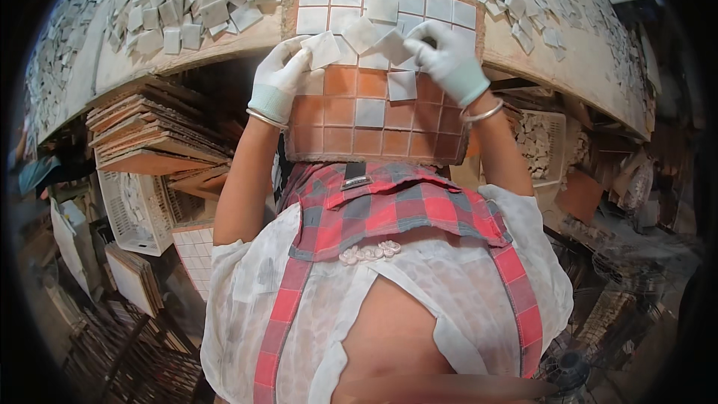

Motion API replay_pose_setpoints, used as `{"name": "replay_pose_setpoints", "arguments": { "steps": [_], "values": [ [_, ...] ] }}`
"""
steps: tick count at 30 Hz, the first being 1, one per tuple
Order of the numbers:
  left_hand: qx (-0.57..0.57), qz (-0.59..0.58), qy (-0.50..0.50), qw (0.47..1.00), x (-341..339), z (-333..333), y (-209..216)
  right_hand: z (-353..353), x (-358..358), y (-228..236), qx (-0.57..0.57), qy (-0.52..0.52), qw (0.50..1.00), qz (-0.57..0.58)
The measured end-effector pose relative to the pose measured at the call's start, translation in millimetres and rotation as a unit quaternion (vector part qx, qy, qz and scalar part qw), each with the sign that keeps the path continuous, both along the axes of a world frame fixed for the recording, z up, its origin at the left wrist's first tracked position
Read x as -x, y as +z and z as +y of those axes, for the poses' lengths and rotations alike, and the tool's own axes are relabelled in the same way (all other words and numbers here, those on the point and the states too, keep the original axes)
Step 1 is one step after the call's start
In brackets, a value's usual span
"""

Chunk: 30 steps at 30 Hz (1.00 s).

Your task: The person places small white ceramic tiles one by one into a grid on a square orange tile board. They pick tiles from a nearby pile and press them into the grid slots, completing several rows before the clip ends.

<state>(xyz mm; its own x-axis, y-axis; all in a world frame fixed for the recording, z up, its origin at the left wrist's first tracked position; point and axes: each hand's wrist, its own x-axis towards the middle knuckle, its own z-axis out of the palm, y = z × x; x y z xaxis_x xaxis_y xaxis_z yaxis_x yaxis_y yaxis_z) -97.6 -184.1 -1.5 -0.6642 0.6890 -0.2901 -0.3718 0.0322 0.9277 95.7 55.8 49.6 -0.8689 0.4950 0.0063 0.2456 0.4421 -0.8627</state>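
My left hand (280,73), in a white glove, pinches a square white tile (321,50) by its edge. My right hand (447,61), gloved too, has thumb and forefinger closed on another white tile (392,47). Both are above a gridded terracotta-coloured board (336,114). White and pale grey tiles fill the cells of its far rows. Loose tiles overlap near the middle, among them a tilted tile (361,34) between my hands. Closer to me, a tile (402,85) lies askew and a single grey tile (369,113) sits in a cell among bare ones.
Heaps of loose white tiles (170,11) cover the curved wooden table (202,46) beyond and beside the board. Stacked boards (153,131) stand at left above a white plastic crate (129,206). A second crate (552,148) with tile pieces is at right.
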Motion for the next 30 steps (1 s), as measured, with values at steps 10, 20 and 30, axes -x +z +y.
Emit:
{"name": "replay_pose_setpoints", "arguments": {
  "steps": [10,20,30],
  "values": [
    [-0.005,0.219,-0.047,0.975,-11.2,-4.8,2.9,-69.0,-7.1,-43.5,-0.459,0.18,0.868,0.059],
    [0.085,0.617,0.021,0.782,-6.0,-31.0,-3.9,-51.3,52.0,-21.4,-0.429,-0.046,0.9,-0.066],
    [0.135,0.675,-0.08,0.721,-12.1,-17.7,4.0,-23.2,26.1,-16.7,-0.236,-0.014,0.97,0.065]
  ]
}}
